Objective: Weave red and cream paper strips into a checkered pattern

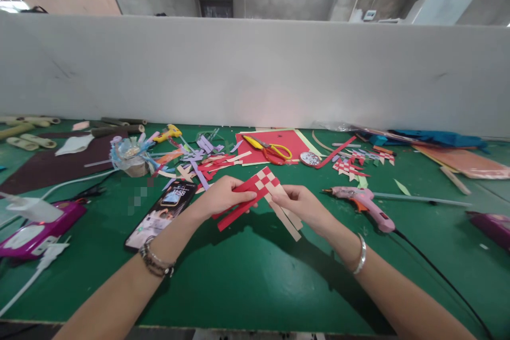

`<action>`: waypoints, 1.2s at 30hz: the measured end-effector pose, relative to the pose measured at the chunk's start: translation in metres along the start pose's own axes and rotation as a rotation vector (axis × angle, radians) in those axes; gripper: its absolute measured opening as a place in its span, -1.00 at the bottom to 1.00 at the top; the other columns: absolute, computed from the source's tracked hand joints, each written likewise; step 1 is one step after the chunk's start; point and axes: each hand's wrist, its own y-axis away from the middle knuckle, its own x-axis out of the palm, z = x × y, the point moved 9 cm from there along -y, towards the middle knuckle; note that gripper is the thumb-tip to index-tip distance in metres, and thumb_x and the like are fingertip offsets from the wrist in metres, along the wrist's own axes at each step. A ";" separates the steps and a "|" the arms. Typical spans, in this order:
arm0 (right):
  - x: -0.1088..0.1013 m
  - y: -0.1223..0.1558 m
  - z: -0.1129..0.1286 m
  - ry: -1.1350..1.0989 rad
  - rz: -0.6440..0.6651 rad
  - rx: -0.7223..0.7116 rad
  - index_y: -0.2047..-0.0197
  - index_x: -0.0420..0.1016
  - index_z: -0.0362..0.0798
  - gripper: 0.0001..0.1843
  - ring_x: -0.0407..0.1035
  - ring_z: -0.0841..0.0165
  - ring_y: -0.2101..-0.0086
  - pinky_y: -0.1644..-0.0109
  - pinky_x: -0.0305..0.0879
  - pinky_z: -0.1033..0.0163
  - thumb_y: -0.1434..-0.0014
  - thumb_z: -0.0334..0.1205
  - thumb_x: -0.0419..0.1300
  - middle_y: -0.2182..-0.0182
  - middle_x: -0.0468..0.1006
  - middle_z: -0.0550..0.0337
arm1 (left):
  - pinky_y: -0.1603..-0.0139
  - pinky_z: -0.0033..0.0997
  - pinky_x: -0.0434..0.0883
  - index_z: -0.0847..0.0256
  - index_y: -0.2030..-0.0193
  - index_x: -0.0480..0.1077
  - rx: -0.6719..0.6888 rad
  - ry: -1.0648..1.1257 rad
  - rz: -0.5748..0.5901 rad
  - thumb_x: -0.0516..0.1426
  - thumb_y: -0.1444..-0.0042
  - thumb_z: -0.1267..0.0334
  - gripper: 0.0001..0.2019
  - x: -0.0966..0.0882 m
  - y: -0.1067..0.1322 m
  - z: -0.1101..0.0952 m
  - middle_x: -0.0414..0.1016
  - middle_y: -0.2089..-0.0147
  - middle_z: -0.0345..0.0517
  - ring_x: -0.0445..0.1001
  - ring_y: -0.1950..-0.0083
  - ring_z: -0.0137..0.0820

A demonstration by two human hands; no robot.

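Between my hands, above the green table, is a woven paper piece of red and cream strips, checkered at the top. Its red strips slant down to the left, the cream strips down to the right. My left hand pinches the red side between thumb and fingers. On the cream side, my right hand has its thumb in front and its other fingers partly hidden behind the paper. A phone lies by my left forearm, and a pink glue gun is to the right of my right hand.
Scissors lie on red paper sheets at the back. Loose paper strips are piled left of them; small woven pieces are on the right. A purple power strip with cables is at left, a white partition behind.
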 end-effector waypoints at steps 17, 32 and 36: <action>-0.022 0.007 0.028 0.298 -0.244 -0.279 0.53 0.36 -0.10 -0.67 0.18 0.45 0.54 0.46 0.11 0.33 -0.02 0.01 0.09 0.60 0.34 0.27 | 0.23 -0.43 0.33 0.23 0.41 0.46 0.383 -0.427 -0.045 0.07 0.01 0.17 -0.79 -0.009 -0.004 -0.038 0.52 0.30 -0.17 0.44 0.27 -0.33; 0.059 0.070 0.022 1.525 -0.147 -1.118 0.47 0.40 -0.03 -0.61 0.20 0.45 0.49 -0.04 -0.06 0.18 -0.20 -0.49 -0.15 0.57 0.41 0.30 | 0.18 -0.38 0.32 0.23 0.18 0.37 0.879 -1.288 -0.102 -0.02 -0.15 0.46 -0.81 0.039 0.004 0.006 0.46 0.16 -0.03 0.40 0.13 -0.35; 0.059 0.063 0.012 1.453 -0.102 -0.969 0.45 0.39 -0.04 -0.69 0.21 0.42 0.45 -0.07 -0.14 0.11 -0.19 -0.45 -0.10 0.57 0.40 0.29 | 0.12 -0.31 0.31 0.25 0.08 0.33 0.739 -1.291 -0.188 -0.09 -0.13 0.54 -0.71 0.025 0.012 0.009 0.41 0.05 0.03 0.37 0.05 -0.30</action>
